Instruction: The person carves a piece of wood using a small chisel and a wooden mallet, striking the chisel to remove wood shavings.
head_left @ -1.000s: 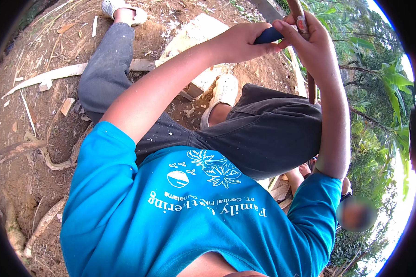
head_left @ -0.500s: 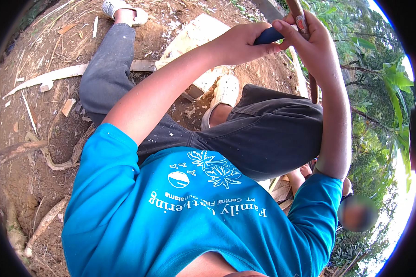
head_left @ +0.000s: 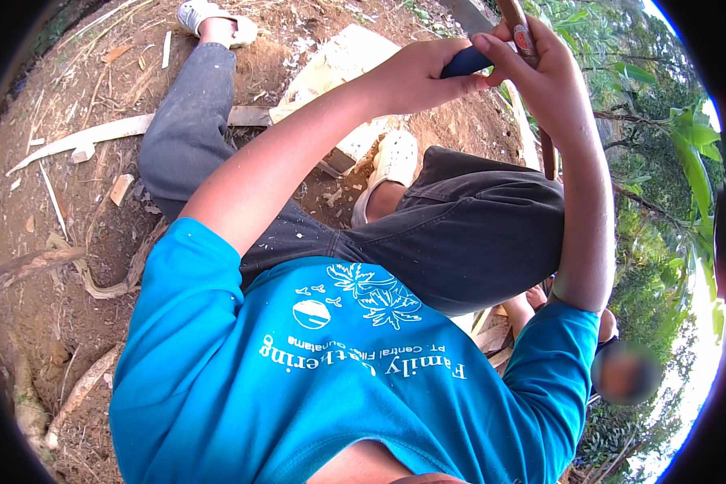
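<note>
Both my hands meet at the upper right, above my bent knee. My left hand [head_left: 431, 71] is closed round a smooth dark blue piece [head_left: 466, 61]; most of it is hidden in the grip, so its kind cannot be told. My right hand [head_left: 550, 77] is wrapped round a brown wooden stick [head_left: 548, 153] that carries a small red and white sticker. The stick's upper end runs out of the picture, and its lower part passes behind my right wrist. My right thumb and fingertips touch the end of the blue piece.
A large pale wood block [head_left: 335, 68] lies on the soil between my feet. A long curved wood strip [head_left: 97, 139], shavings and roots [head_left: 81, 395] are spread at the left. Another person [head_left: 609, 327] is close behind my right arm. Green plants [head_left: 690, 153] grow at the right.
My left hand and the blue piece have shifted very slightly to the left. Both grips are otherwise the same.
</note>
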### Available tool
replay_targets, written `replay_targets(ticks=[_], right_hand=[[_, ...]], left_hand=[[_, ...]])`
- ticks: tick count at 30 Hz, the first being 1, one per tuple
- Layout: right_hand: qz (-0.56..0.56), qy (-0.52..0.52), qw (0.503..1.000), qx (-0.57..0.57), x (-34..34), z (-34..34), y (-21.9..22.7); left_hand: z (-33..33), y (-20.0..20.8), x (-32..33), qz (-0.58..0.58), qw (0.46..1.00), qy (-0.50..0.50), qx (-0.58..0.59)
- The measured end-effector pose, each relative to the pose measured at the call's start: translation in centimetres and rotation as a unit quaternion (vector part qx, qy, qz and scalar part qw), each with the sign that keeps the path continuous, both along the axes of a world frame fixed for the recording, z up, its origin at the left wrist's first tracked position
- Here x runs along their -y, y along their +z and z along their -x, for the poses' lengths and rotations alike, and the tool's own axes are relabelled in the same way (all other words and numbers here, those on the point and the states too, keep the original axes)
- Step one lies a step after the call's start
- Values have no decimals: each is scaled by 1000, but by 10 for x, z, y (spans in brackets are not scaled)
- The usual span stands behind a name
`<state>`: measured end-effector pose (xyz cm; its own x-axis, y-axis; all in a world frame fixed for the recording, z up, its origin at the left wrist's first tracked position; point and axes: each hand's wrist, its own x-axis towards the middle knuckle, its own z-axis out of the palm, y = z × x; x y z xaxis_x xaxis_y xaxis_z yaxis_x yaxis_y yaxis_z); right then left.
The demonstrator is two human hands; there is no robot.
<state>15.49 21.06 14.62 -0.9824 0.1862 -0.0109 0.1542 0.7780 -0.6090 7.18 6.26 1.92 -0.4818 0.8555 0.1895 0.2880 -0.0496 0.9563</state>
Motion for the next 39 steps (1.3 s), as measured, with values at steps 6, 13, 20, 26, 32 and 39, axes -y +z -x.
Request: replay_targets(ticks=[6, 13, 20, 26, 32, 39], right_hand=[[32, 16, 999, -16, -5, 2, -7], [21, 1, 1000, -18, 3, -1, 6], [33, -11, 999, -7, 2, 3, 4], [50, -7, 999, -19, 4, 6, 4], [59, -12, 998, -14, 11, 6, 9], [-42, 7, 996, -80, 9, 3, 3]], left_hand=[[-3, 14, 6, 38, 999, 1, -9], [31, -10, 61, -122, 977, 158, -81], [63, -62, 123, -210, 859, 447, 137], [40, -34, 116, -178, 869, 411, 211], [10, -6, 71, -70, 968, 218, -104], [-9, 22, 13, -49, 997, 65, 3]])
